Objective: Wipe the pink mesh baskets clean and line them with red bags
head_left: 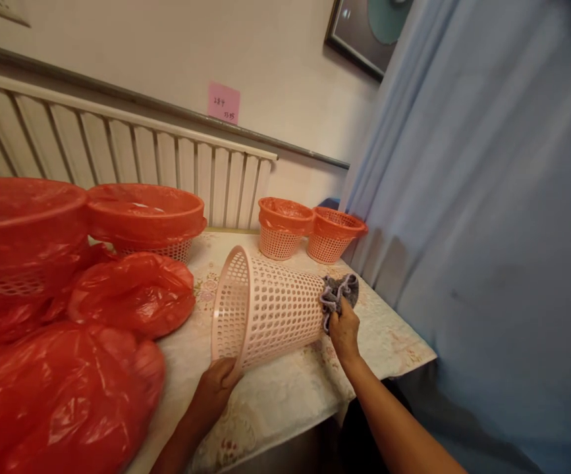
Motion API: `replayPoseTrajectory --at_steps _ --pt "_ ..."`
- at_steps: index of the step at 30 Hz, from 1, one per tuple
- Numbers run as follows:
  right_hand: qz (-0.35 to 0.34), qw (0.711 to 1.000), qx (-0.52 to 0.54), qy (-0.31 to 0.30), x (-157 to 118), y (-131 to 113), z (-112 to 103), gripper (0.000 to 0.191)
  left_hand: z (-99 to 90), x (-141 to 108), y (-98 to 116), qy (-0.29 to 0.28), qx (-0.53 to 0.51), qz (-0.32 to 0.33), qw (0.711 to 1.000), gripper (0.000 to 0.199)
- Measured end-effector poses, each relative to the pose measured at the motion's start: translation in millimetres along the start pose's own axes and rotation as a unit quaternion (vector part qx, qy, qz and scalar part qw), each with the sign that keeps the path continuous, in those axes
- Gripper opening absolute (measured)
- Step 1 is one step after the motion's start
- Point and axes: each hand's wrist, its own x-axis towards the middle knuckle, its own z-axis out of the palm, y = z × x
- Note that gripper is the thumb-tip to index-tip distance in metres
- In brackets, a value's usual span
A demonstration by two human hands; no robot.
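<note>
Your left hand (pixel 220 382) closed on the pale basket (pixel 285 306), right hand (pixel 345 331) clenching the cloth (pixel 340 289), you're apparently wiping; next, perhaps rotate.

Around the basket (pixel 285 309), bags (pixel 132 296) are laid on the table (pixel 275 418) at nine o'clock, bins (pixel 280 241) set at ten, twelve and one, a curtain (pixel 492 230) hung at three.

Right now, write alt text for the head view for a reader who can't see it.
A person's left hand holds the rim of a pale pink perforated basket tipped on its side, while the right hand holds a gray cloth at its base. Red plastic bags lie left; red-lined baskets stand farther back.
</note>
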Motion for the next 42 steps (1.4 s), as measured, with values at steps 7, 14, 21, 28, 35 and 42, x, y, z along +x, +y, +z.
replayPoseTrajectory --at_steps 7,14,21,28,35,42 --pt "-0.091 0.995 0.042 0.004 -37 -43 6 0.055 -0.2 -1 8 -0.006 -0.012 -0.002 1.0 0.034" --pt "-0.27 0.947 0.103 -0.138 -50 -128 4 0.067 -0.4 -6 8 -0.014 -0.001 0.009 1.0 0.037" --pt "-0.283 0.946 0.089 -0.132 -5 -118 20 0.064 -2.3 -6 -1 0.008 0.004 0.015 1.0 0.034" --pt "-0.114 0.991 0.039 -0.058 34 -35 20 0.044 -2.1 -1 -6 0.018 0.004 0.014 1.0 0.03" --pt "-0.043 0.999 0.014 -0.022 3 -19 8 0.047 5.4 -3 5 -0.016 0.008 0.022 1.0 0.029" --pt "-0.155 0.981 0.094 -0.063 -47 -87 7 0.062 -0.8 -9 14 -0.024 -0.023 0.025 0.999 0.031"
